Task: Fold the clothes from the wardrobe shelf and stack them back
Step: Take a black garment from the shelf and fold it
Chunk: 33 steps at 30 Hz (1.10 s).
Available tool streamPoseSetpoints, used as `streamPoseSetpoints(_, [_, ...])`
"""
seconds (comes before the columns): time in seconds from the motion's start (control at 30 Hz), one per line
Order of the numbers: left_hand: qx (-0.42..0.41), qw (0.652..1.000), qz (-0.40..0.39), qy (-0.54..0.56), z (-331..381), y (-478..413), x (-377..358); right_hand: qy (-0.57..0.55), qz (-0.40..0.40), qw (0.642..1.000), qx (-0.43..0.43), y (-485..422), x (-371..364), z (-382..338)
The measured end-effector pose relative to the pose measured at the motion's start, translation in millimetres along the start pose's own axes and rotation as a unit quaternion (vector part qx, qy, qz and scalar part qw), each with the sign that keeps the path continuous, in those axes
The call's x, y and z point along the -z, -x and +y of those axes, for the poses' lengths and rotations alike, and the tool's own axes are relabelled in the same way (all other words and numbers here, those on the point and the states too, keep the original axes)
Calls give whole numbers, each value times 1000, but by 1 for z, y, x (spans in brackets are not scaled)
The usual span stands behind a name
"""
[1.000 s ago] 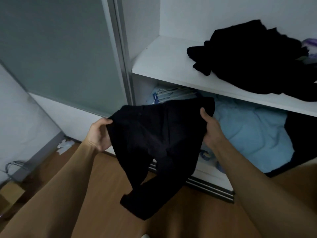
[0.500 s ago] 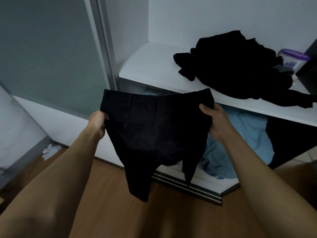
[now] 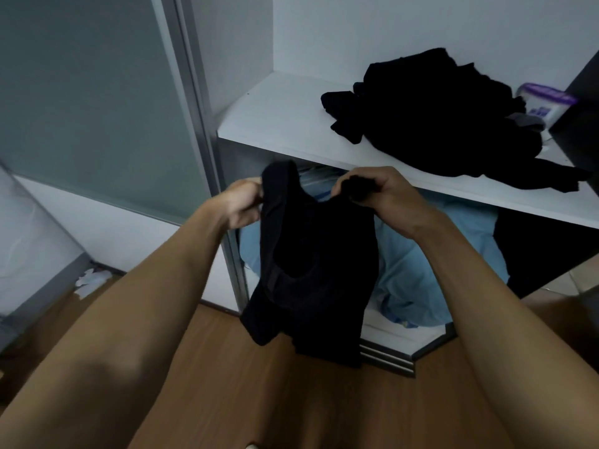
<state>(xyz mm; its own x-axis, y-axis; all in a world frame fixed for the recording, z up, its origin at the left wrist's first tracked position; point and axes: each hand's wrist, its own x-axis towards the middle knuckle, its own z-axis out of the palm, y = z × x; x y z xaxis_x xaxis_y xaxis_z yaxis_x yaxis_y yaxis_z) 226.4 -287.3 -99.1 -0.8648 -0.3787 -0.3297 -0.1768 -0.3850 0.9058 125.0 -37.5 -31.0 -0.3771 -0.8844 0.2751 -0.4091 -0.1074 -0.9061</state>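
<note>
A pair of black shorts (image 3: 314,273) hangs in front of me, below the white wardrobe shelf (image 3: 282,124). My left hand (image 3: 241,204) grips one end of the waistband. My right hand (image 3: 385,192) is closed on the other end, bunched in its fingers. The two hands are close together, so the shorts sag doubled between them. A heap of unfolded black clothes (image 3: 450,124) lies on the right part of the shelf.
A light blue cloth (image 3: 431,270) and a dark garment (image 3: 534,254) fill the compartment under the shelf. A purple-lidded container (image 3: 544,102) stands behind the heap. A frosted sliding door (image 3: 90,102) is at the left. The floor (image 3: 291,400) is wooden, with white scraps (image 3: 92,280) on it.
My hands have come together, bringing the two ends of the waistband near each other. The shorts were spread flat before and now hang folded in half.
</note>
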Motion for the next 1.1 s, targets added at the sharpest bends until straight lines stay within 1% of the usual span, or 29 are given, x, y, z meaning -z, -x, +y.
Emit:
streamPoseSetpoints(0.03, [0, 999, -39, 6, 2, 0, -14, 2, 3, 1000, 5, 1, -1, -1])
streamPoseSetpoints(0.07, [-3, 998, -62, 22, 5, 0, -26, -3, -5, 1000, 8, 2, 0, -2])
streamPoseSetpoints(0.1, [-11, 997, -64, 49, 8, -1, -34, -13, -17, 1000, 9, 5, 1, -4])
streamPoseSetpoints(0.13, [-23, 995, -48, 89, 11, -2, -37, -26, -28, 999, 9, 10, 3, -7])
streamPoseSetpoints(0.2, [-55, 979, 29, 195, 16, -6, -32, -74, -34, 997, -2, 20, 12, -15])
streamPoseSetpoints(0.23, [-71, 962, 81, 252, 16, -10, -25, -107, -16, 994, -16, 24, 17, -19])
streamPoseSetpoints(0.3, [-91, 913, 182, 355, 13, -15, -6, -164, 55, 984, -34, 33, 25, -22])
streamPoseSetpoints(0.33, [-94, 891, 231, 379, 10, -16, 2, -174, 91, 980, -34, 35, 27, -21])
streamPoseSetpoints(0.37, [-91, 881, 274, 375, 5, -16, 8, -165, 115, 979, -31, 38, 28, -19])
streamPoseSetpoints(0.4, [-81, 882, 307, 349, 0, -14, 12, -143, 127, 981, -26, 38, 27, -19])
streamPoseSetpoints(0.43, [-68, 888, 323, 322, -6, -13, 14, -120, 134, 984, -21, 38, 25, -19])
streamPoseSetpoints(0.47, [-53, 898, 319, 297, -13, -12, 13, -102, 139, 985, -14, 36, 22, -19])
streamPoseSetpoints(0.53, [-4, 936, 262, 236, -32, -14, 10, -59, 152, 987, 2, 30, 20, -22])
streamPoseSetpoints(0.6, [95, 969, 179, 143, -56, -9, 6, 4, 166, 986, 20, 23, 17, -24])
streamPoseSetpoints(0.63, [148, 974, 136, 106, -69, -4, 5, 33, 175, 984, 26, 20, 15, -24])
streamPoseSetpoints(0.67, [192, 973, 89, 95, -82, 1, 5, 58, 181, 981, 30, 18, 12, -23])
streamPoseSetpoints(0.73, [242, 962, 1, 128, -102, 12, 7, 102, 172, 979, 33, 18, 6, -23])
streamPoseSetpoints(0.8, [249, 948, -65, 185, -112, 18, 10, 129, 148, 980, 32, 19, 0, -20])
streamPoseSetpoints(0.87, [248, 935, -109, 227, -114, 22, 11, 144, 118, 982, 24, 22, -4, -17])
streamPoseSetpoints(0.93, [244, 928, -136, 247, -112, 24, 11, 162, 85, 983, 18, 26, -7, -16])
streamPoseSetpoints(1.0, [251, 928, -130, 244, -108, 23, 11, 169, 58, 984, 17, 30, -10, -17])
streamPoseSetpoints(1.03, [261, 933, -110, 222, -105, 21, 11, 170, 47, 984, 15, 33, -11, -17])
streamPoseSetpoints(1.1, [291, 947, -62, 124, -98, 15, 8, 178, 17, 984, 16, 37, -13, -17])
